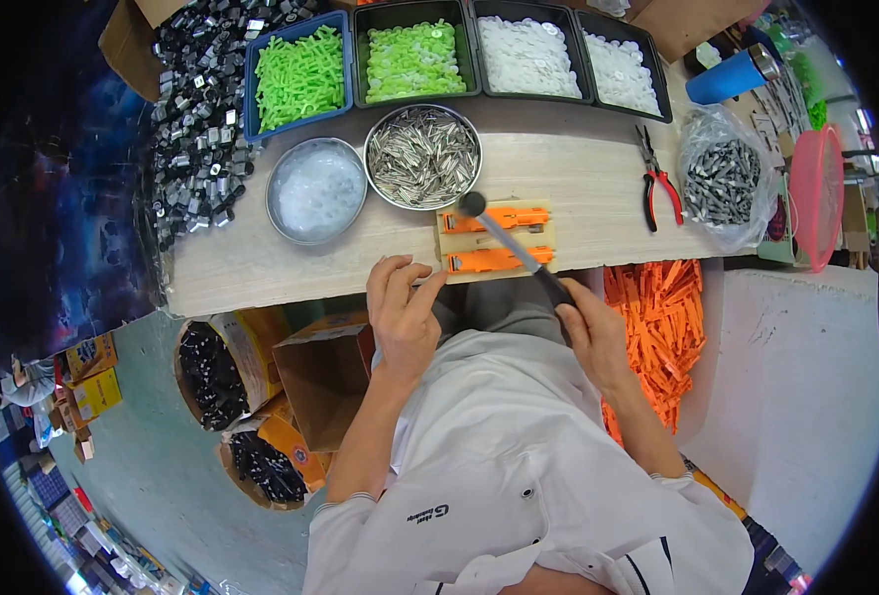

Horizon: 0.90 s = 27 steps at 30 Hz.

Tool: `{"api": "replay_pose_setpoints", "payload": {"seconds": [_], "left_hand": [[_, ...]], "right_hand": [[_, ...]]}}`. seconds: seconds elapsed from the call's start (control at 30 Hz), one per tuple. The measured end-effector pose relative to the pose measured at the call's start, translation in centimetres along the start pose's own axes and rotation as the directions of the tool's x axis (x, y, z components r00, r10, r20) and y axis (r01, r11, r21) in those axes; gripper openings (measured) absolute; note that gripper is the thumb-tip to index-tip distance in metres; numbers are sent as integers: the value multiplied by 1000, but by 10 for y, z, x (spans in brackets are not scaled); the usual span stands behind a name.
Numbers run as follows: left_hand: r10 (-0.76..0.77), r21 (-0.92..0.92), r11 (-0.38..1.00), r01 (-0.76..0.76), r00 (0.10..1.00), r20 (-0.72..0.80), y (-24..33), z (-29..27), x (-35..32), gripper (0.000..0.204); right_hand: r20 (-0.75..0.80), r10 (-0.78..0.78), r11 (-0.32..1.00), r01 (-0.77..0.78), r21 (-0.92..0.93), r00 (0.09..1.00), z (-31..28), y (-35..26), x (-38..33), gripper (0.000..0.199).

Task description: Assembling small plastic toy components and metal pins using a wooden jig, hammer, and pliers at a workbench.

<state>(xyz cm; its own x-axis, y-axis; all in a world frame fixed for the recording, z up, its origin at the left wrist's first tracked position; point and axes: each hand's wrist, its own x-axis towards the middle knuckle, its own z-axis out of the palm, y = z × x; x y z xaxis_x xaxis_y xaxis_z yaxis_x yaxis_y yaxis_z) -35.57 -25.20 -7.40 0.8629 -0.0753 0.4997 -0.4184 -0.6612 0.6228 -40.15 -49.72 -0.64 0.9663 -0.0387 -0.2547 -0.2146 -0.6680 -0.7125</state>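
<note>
At the near edge of the surface (598,188), two orange plastic housings (494,220) sit in a small wooden jig (550,238). Right hand (593,332) fingers clenched on a hammer handle, hammer (511,243) head raised over the upper housing. Left hand (402,312) fingers pinched together near the jig's left end; looks like a small pin, can't confirm. Step looks like seating/driving a pin. Next move needs the pin held upright on its hole, then a light square tap, fingertips clear. Steel bowl of pins (423,157) just behind.
</note>
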Motion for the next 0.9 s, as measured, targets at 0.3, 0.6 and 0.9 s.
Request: {"api": "replay_pose_setpoints", "payload": {"seconds": [0.3,0.6,0.9], "left_hand": [[-41,-86,996,38,999,-31,2,-7,9,33],[-74,-121,990,71,997,-22,6,-7,15,29],[-49,-198,979,45,999,-12,24,2,44,30]], "right_hand": [[-480,-91,954,-61,-294,873,-15,39,39,38],[-550,-438,761,-33,-648,711,-68,86,104,47],[-432,-340,646,-126,-753,835,-64,93,111,57]]}}
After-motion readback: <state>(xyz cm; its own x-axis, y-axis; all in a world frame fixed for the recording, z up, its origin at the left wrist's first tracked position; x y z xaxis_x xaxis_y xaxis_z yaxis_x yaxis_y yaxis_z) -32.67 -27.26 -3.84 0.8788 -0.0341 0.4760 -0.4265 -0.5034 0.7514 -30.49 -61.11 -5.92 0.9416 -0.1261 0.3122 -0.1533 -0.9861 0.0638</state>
